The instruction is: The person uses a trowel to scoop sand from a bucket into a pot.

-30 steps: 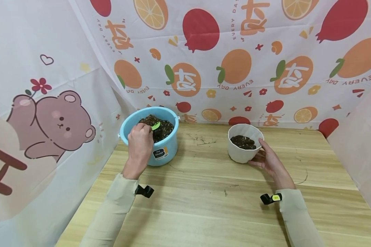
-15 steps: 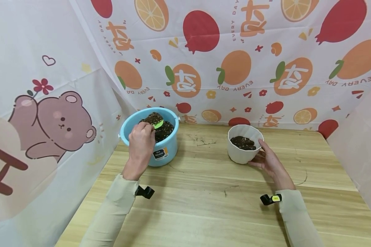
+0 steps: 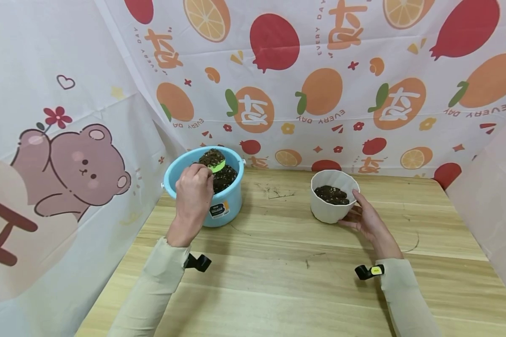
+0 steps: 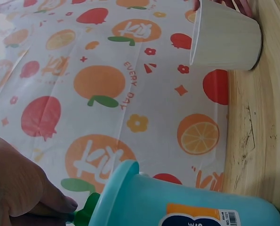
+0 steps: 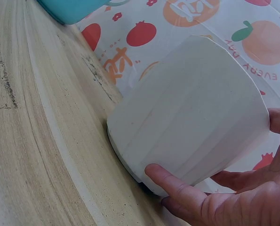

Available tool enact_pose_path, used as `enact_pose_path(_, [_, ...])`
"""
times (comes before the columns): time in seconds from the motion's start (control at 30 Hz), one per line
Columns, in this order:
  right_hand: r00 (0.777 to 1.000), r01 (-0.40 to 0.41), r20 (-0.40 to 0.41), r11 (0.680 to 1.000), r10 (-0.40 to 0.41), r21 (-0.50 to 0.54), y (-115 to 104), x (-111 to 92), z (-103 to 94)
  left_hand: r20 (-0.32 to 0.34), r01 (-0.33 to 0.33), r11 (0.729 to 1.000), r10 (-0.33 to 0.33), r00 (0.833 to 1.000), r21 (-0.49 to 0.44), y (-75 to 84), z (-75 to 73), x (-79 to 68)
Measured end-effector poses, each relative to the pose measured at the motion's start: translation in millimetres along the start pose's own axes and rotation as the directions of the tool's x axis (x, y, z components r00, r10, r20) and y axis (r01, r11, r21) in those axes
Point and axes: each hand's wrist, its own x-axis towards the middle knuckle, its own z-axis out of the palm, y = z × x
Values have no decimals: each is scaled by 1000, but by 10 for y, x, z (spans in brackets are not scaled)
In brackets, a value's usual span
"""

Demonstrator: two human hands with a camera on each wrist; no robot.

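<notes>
My left hand (image 3: 192, 192) grips the handle of a small green garden trowel (image 3: 217, 166) over the light blue bucket (image 3: 232, 204). A heap of dark soil (image 3: 212, 157) sits on the trowel's blade, and more lies in the bucket below. In the left wrist view the trowel's green neck (image 4: 87, 209) shows at the bucket's rim. To the right, my right hand (image 3: 368, 219) holds a white flower pot (image 3: 326, 213) with its thumb at the rim and fingers low on the side. Dark soil (image 3: 331, 194) partly fills the pot, which stands upright on the table.
Crumbs of soil (image 3: 274, 191) are scattered on the wooden table (image 3: 278, 281) between bucket and pot. A fruit-print cloth (image 3: 278, 93) hangs behind, and a cloth with a bear (image 3: 86, 164) hangs at the left.
My left hand has raised the trowel with its heap of soil a little and shifted it slightly right, above the bucket's soil. The right hand and flower pot have stayed in place.
</notes>
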Motion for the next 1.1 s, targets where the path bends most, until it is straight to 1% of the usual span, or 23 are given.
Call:
enact_pose_path(0.17, [1000, -3, -9, 1000, 3, 0, 3, -1, -14, -2, -18, 1000, 18, 1000, -13, 57, -6, 19])
enact_pose_path(0.2, [1000, 2, -25, 1000, -2, 0, 4, 0, -12, -2, -23, 1000, 23, 1000, -16, 71, -7, 21])
enact_pose_path(0.4, [1000, 16, -22, 1000, -16, -6, 2, -4, 1, -11, -62, 998, 61, 998, -34, 144, 19, 35])
enact_pose_path(0.43, [1000, 14, -5, 1000, -14, -8, 2, -6, -4, -9, -67, 997, 67, 998, -34, 156, 23, 35])
enact_pose_path(0.67, [1000, 1, -20, 1000, -1, 2, -5, -3, 9, -7, -93, 995, 93, 996, -36, 245, 41, 36])
enact_pose_path(0.93, [1000, -10, -9, 1000, 10, 4, -17, 9, 9, -28, -154, 987, 152, 988, -49, 365, 99, 54])
enact_pose_path(1.1, [1000, -10, -6, 1000, 10, 1, -19, -7, 8, -59, -190, 981, 187, 981, -42, 440, 148, 71])
